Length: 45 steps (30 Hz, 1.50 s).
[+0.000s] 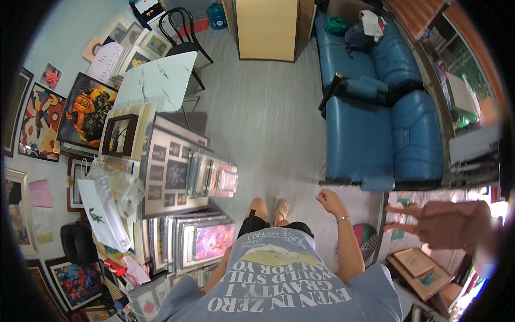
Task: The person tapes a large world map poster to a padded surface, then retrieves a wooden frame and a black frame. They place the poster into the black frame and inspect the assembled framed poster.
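My right hand [330, 200] is held out in front of me to the right, above the floor and close to the near end of a blue sofa [358, 139]. Its fingers are curled in, nothing shows in them, and a silver bracelet [343, 218] circles the wrist. Of my left arm only a strip of forearm [217, 276] shows beside my grey-blue shirt; the hand is hidden. Nearest to that arm lean stacked framed pictures [206, 244], the front one pink and purple. One of my feet, in a beige clog [280, 212], is on the floor.
More frames, among them a multi-photo frame [166, 172], crowd the left side under a white marble-patterned table [155, 80]. A black chair [182, 32] and a tall wooden panel [266, 29] stand ahead. Another person in brown [456, 225] is at the right, near framed pictures [421, 273].
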Motion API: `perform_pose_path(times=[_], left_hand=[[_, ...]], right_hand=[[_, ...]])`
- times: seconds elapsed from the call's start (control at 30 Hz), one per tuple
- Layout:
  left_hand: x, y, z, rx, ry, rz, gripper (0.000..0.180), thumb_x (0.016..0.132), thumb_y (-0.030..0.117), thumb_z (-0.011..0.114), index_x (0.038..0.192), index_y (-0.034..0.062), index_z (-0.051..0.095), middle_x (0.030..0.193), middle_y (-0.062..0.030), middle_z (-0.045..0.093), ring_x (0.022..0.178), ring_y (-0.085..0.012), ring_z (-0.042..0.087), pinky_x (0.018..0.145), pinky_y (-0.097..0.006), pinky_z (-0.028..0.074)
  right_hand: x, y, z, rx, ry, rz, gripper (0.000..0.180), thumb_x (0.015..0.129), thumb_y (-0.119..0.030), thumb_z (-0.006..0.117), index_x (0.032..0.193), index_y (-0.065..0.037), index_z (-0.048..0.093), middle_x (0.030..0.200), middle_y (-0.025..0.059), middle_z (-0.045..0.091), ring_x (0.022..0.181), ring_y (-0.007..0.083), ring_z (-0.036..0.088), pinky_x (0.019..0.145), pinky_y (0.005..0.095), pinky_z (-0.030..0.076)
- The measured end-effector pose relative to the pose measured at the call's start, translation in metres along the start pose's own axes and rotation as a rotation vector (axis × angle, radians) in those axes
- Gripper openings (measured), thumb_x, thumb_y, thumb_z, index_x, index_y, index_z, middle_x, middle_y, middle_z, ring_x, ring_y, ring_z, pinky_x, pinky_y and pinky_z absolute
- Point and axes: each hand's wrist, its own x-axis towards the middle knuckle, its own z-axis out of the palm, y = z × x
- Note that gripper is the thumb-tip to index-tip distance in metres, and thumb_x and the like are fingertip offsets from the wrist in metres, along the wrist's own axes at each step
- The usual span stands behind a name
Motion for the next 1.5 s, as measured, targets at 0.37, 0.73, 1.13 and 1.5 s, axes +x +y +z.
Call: perform_pose_path(times=[0.37,0.73,1.13,1.5], left_hand=[[0.243,0.187,-0.052,-0.042,-0.056,-0.159,0.049,0.093,0.039,0.063,0.114,-0.0048,0.069,0.108,-0.0232,0.073,0.103,-0.0343,0.068,0.089,-0.045,0.052],[0.547,0.636,-0.279,-0.255,0.131,0.097,0.036,0.099,0.035,0.062,0.111,0.0012,0.066,0.095,-0.0072,0.071,0.083,-0.0179,0.066,0.072,-0.031,0.051],[0.801,0.935,-0.330,0.379,-0.040,0.045,0.039,0.096,0.040,0.065,0.107,0.0028,0.069,0.102,-0.0145,0.074,0.096,-0.0263,0.070,0.086,-0.038,0.053],[1.051,1.191,-0.441,0.610,0.140,0.201,0.043,0.095,0.028,0.069,0.124,-0.0020,0.060,0.121,-0.0150,0.067,0.112,-0.0238,0.064,0.099,-0.038,0.049]], right_hand=[[0.386,-0.109,-0.110,0.105,-0.042,-0.064,0.028,0.093,-0.029,0.068,0.096,-0.001,0.066,0.094,0.0197,0.071,0.086,0.0355,0.067,0.076,0.0426,0.052],[0.573,-0.037,-0.120,0.206,-0.192,0.374,0.036,0.089,-0.034,0.073,0.097,0.000,0.063,0.084,0.0145,0.069,0.080,0.0262,0.068,0.073,0.0412,0.053],[0.986,0.027,-0.227,0.006,0.081,0.260,0.040,0.084,-0.024,0.076,0.111,-0.002,0.056,0.106,0.0209,0.069,0.096,0.0362,0.068,0.081,0.0478,0.052],[1.422,0.062,-0.375,0.057,0.248,0.253,0.074,0.078,-0.024,0.085,0.136,0.002,0.047,0.141,0.0275,0.054,0.128,0.0431,0.055,0.107,0.0463,0.046]])
